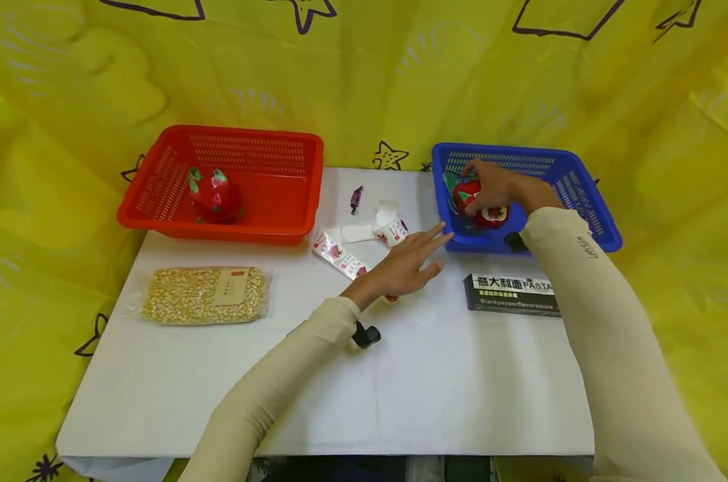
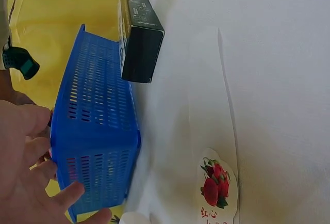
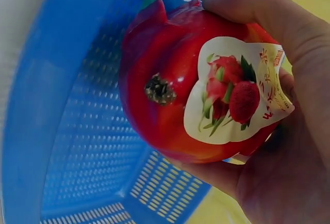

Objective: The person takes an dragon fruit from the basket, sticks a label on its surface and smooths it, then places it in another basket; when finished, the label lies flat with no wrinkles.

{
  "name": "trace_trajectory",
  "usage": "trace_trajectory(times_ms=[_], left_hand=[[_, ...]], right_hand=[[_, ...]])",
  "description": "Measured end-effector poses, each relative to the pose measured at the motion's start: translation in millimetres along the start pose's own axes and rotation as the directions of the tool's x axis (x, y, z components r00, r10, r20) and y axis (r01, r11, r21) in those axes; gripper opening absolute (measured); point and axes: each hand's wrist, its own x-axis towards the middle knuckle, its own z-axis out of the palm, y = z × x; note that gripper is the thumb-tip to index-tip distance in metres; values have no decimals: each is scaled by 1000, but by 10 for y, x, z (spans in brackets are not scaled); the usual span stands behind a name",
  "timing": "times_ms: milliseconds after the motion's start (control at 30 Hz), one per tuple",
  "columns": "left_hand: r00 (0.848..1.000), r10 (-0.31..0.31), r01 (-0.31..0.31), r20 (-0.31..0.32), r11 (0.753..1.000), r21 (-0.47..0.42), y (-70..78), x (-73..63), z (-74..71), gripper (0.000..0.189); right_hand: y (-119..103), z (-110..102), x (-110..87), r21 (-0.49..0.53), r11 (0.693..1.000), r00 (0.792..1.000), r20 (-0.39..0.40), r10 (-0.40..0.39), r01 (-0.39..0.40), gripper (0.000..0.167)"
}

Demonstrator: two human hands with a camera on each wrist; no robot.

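Both sleeves (image 1: 264,395) are cream (the right bears dark lettering (image 1: 587,247)).

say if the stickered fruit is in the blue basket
In: the head view shows the fruit within the blue basket, gripped by the right hand.

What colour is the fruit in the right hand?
The fruit is mainly red; the right wrist view shows it best.

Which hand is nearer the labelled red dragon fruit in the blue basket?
Right. The right hand grips the labelled red dragon fruit in the blue basket; the left hand is outside the basket, by its near-left corner, apart from the fruit.
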Motion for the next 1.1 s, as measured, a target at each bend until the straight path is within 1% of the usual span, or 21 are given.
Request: trace_trajectory(times_ms=[167, 300, 400, 600, 700, 833, 900, 967, 1100], left_hand=[[1000, -2, 2, 14, 1000, 8, 27, -10, 0, 65], [998, 11, -12, 58, 1000, 19, 23, -4, 4, 68], [996, 11, -14, 88, 999, 37, 17, 6, -5, 70], [994, -10, 7, 106, 1000, 30, 6, 7, -58, 72], [994, -8, 6, 109, 1000, 15, 11, 3, -63, 72], [993, -14, 14, 114, 1000, 5, 22, -4, -54, 72], [993, -17, 17, 117, 1000, 3, 24, -3, -49, 72], [994, -14, 13, 106, 1000, 5, 17, -3, -50, 71], [998, -8, 7, 57, 1000, 24, -23, -40, -99, 68]], right_hand=[[71, 98, 79, 68, 997, 1000, 10, 26, -27, 87], [170, 220, 99, 113, 991, 998, 18, 67, -68, 88], [227, 282, 84, 135, 987, 996, -2, 85, -84, 87], [234, 320, 46, 174, 984, 997, -66, 50, -38, 86], [253, 334, 8, 184, 983, 995, -96, 32, -14, 87], [302, 372, -26, 193, 981, 990, -139, 30, -2, 91], [334, 390, -33, 181, 984, 985, -168, 32, -1, 91], [348, 395, -40, 164, 986, 977, -210, 24, 11, 91], [299, 380, -80, 139, 988, 953, -302, -25, 70, 86]])
